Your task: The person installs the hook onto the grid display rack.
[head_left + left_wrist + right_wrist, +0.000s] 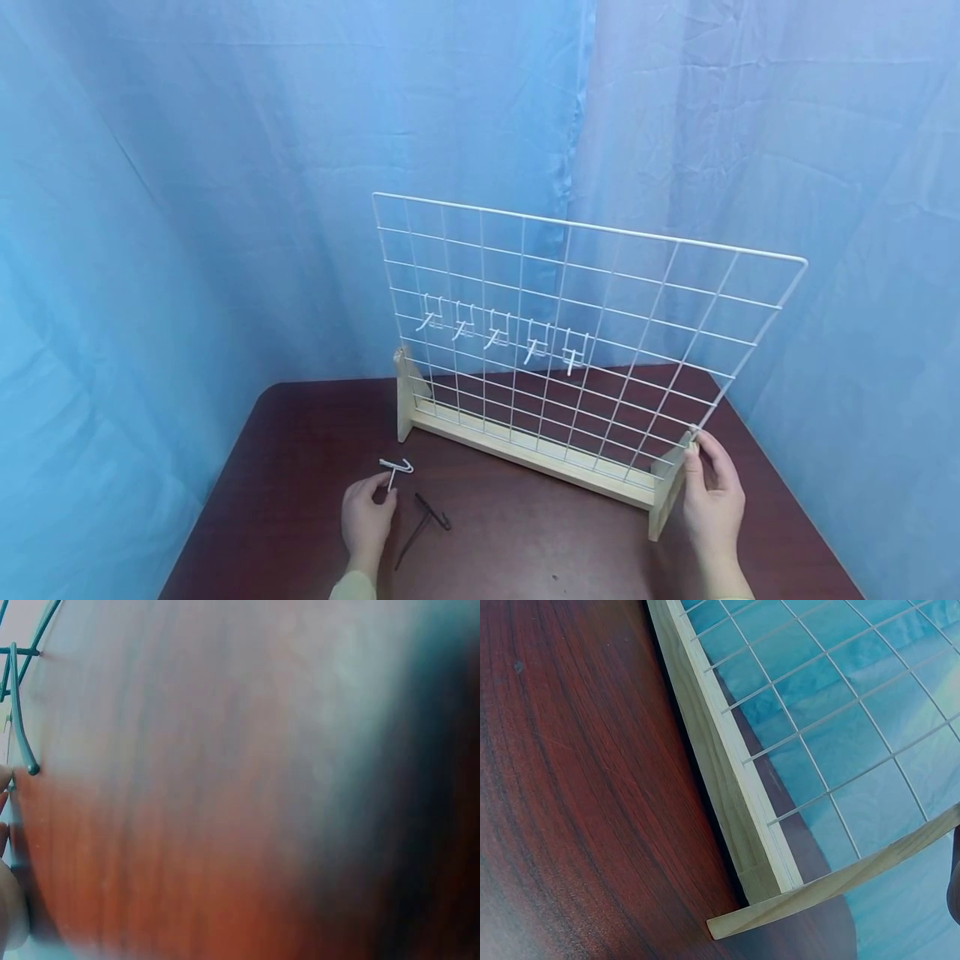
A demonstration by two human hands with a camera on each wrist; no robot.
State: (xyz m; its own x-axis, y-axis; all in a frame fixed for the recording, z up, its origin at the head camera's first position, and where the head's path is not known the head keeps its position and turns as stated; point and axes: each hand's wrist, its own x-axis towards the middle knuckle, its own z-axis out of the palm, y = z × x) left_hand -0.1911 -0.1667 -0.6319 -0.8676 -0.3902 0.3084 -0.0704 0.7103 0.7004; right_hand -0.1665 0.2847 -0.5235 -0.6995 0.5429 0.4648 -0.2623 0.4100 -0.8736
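Observation:
My left hand [367, 518] pinches a white wire hook [397, 467] by its stem between thumb and finger, close over the table. Beside it lies a black wire hook [430, 512]; a dark hook [27, 742] also shows at the left edge of the left wrist view. A white wire grid [588, 227] stands upright in a wooden base [525, 460]. Several white hooks [572, 358] hang in a row across its middle. My right hand [716, 504] grips the top of the right wooden end piece [663, 504] at the grid's edge; the right wrist view barely catches its fingers.
The dark red-brown table [322, 417] has rounded corners. Blue curtains [300, 167] hang behind it and at both sides. The left wooden end piece [406, 400] stands toward the back of the table. A small dark speck [555, 577] lies near the front.

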